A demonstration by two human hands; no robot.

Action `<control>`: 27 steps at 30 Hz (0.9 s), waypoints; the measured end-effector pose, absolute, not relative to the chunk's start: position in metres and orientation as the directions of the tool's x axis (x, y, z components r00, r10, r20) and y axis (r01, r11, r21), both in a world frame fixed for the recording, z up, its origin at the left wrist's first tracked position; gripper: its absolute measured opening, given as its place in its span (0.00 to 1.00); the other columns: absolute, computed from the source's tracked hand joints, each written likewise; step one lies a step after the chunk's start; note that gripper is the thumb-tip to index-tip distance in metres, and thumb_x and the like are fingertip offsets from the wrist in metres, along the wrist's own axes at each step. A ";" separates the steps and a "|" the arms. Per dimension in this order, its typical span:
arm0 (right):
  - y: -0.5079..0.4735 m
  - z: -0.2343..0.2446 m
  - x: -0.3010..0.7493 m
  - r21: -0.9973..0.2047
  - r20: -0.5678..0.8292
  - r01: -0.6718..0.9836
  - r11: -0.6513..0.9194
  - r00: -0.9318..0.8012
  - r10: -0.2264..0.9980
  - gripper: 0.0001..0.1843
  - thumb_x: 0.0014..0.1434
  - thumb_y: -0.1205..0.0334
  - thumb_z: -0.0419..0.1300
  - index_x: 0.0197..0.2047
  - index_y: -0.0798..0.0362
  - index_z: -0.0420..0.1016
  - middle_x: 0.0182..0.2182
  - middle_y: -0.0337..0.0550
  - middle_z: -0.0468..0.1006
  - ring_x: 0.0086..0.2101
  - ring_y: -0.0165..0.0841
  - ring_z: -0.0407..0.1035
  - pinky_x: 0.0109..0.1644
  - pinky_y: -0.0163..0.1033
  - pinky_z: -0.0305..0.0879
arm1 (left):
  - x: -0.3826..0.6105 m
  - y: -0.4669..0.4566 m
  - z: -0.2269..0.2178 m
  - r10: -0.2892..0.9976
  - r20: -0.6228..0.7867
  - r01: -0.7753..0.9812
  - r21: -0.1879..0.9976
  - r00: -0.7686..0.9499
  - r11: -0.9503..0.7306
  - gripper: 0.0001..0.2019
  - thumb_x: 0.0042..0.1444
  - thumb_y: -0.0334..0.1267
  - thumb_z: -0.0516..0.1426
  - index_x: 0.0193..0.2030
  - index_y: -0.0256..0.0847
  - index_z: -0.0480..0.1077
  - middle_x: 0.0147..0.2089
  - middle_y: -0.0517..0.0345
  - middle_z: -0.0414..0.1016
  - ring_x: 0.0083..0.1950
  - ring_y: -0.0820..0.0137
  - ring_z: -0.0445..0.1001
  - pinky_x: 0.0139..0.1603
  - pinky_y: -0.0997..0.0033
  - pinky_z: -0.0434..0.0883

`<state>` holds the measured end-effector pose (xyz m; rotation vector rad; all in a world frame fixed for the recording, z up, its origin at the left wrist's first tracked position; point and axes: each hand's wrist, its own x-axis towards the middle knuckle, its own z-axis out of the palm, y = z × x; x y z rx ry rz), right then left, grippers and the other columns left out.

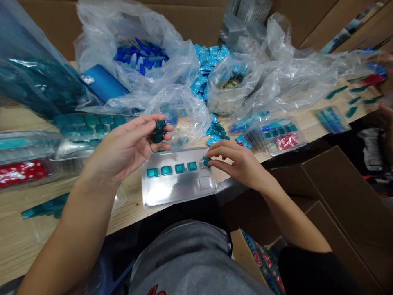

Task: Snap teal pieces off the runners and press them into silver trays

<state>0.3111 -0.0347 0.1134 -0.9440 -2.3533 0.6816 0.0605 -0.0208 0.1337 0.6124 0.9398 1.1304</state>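
Note:
My left hand (129,141) is closed around a few dark teal block-like pieces (158,132), held up above the left end of a clear plastic blister tray (175,188). A row of several square teal pieces (179,168) sits in the tray's small pockets. At the right end of that row, my right hand (235,162) pinches one more teal piece (206,161) between thumb and fingers, at or just over the last pocket. Lower right in the tray is a bare square pocket (205,182).
Behind the tray stand plastic bags, one with blue pointed pieces (141,55), and a pile of blue packets (208,61). A blue phone (104,84) leans on a bag. Filled trays (282,135) lie to the right. Another person's hand (385,114) shows at far right.

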 end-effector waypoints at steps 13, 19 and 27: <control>-0.035 0.111 0.304 -0.363 0.399 0.450 0.816 -0.716 0.573 0.12 0.68 0.64 0.55 0.41 0.58 0.79 0.34 0.49 0.80 0.35 0.33 0.72 0.40 0.39 0.69 | 0.068 -0.024 0.132 0.923 -0.374 -0.456 0.808 0.093 0.374 0.14 0.59 0.21 0.49 0.34 0.33 0.76 0.32 0.52 0.79 0.28 0.73 0.77 0.28 0.79 0.77; -0.039 0.110 0.304 -0.348 0.353 0.488 0.800 -0.723 0.594 0.14 0.69 0.62 0.53 0.43 0.57 0.79 0.37 0.50 0.80 0.38 0.35 0.72 0.42 0.41 0.70 | 0.073 -0.025 0.140 0.917 -0.398 -0.536 0.767 0.037 0.354 0.17 0.54 0.16 0.47 0.39 0.30 0.74 0.39 0.47 0.79 0.45 0.68 0.80 0.49 0.71 0.79; -0.020 0.134 0.263 -0.614 0.547 0.396 0.683 -0.410 0.730 0.10 0.65 0.64 0.58 0.48 0.50 0.77 0.39 0.41 0.80 0.39 0.31 0.73 0.47 0.40 0.69 | 0.079 -0.046 0.151 0.930 -0.329 -0.490 0.791 0.163 0.366 0.15 0.51 0.19 0.55 0.41 0.37 0.76 0.44 0.52 0.80 0.50 0.65 0.79 0.54 0.65 0.78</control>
